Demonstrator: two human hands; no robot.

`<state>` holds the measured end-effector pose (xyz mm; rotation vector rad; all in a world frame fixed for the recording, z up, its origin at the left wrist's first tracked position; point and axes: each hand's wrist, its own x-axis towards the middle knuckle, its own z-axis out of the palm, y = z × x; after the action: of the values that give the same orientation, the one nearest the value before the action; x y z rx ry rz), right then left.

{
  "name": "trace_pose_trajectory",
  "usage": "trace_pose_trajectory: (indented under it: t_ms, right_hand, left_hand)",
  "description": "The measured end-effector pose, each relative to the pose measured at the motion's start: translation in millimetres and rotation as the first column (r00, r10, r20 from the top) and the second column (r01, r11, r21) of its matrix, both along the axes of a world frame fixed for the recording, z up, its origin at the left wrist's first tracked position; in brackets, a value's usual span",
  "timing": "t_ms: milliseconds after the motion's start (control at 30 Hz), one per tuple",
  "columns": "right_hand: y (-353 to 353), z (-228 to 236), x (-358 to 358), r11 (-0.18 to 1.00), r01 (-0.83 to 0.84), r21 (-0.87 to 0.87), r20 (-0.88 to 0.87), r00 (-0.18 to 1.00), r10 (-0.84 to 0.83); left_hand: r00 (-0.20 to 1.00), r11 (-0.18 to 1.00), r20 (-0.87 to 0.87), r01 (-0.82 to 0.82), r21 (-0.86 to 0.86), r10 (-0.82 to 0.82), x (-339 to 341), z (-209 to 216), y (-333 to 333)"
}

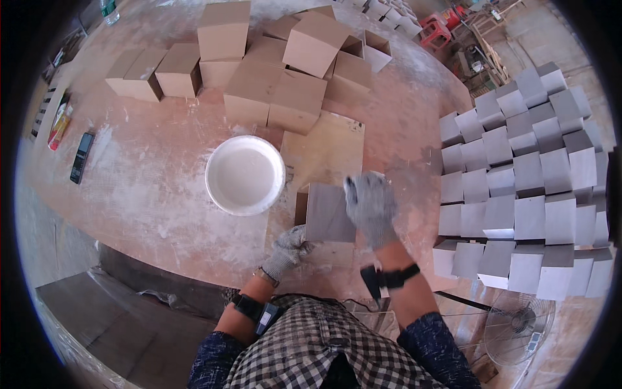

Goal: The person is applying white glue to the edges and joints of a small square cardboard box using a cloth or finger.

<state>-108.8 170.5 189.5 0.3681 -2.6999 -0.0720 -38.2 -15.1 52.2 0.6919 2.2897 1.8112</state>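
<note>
A small cardboard box [330, 212] sits on the table in front of me. Its upper face looks greyish and coated, while a brown side shows at its left. My left hand [288, 251], in a grey knit glove, grips the box's near left corner. At the box's right edge is my right hand [371, 204], gloved alike, with its fingers curled closed; what they hold, if anything, is hidden. A round white tub [245, 176] of whitish liquid stands just left of the box. Beneath the box lies a yellowish board [334, 146].
Plain brown boxes [275, 94] are heaped on the far side of the table [162, 188]. Several rows of grey-white boxes [518, 155] are stacked at the right. A phone [81, 157] lies far left. A fan [518, 327] stands low at right.
</note>
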Motion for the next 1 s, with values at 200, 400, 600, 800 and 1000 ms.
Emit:
trace_pose_trajectory:
  t_ms: [200, 400, 600, 800, 1000]
  right_hand:
    - [-6.3, 1.3, 83.2, 0.999, -0.036, -0.027, 0.093, 0.995, 0.038]
    - [-13.5, 1.9, 1.6, 0.995, 0.027, 0.093, 0.014, 0.999, -0.029]
    - [-54.0, 24.0, 64.2, 0.985, -0.141, 0.098, 0.141, 0.982, 0.126]
    - [-38.9, 5.4, -16.0, 0.999, -0.017, 0.030, -0.097, 0.995, 0.020]
    - [-57.9, 13.2, 65.0, 0.989, -0.115, 0.089, 0.105, 0.989, 0.105]
  left_hand:
    - [0.998, 0.996, -0.064, 0.001, 0.091, 0.005, -0.4, 2.3, 0.3]
    - [1.000, 0.996, 0.024, -0.004, 0.085, 0.002, 2.1, 4.6, -1.2]
    - [0.999, 0.998, -0.005, -0.040, -0.050, 0.040, 3.2, 1.8, -0.8]
    - [1.000, 0.997, 0.009, -0.022, 0.074, 0.021, 3.0, 4.9, 0.2]
    - [0.997, 1.000, 0.074, 0.009, 0.007, -0.009, 5.2, -1.7, 1.4]
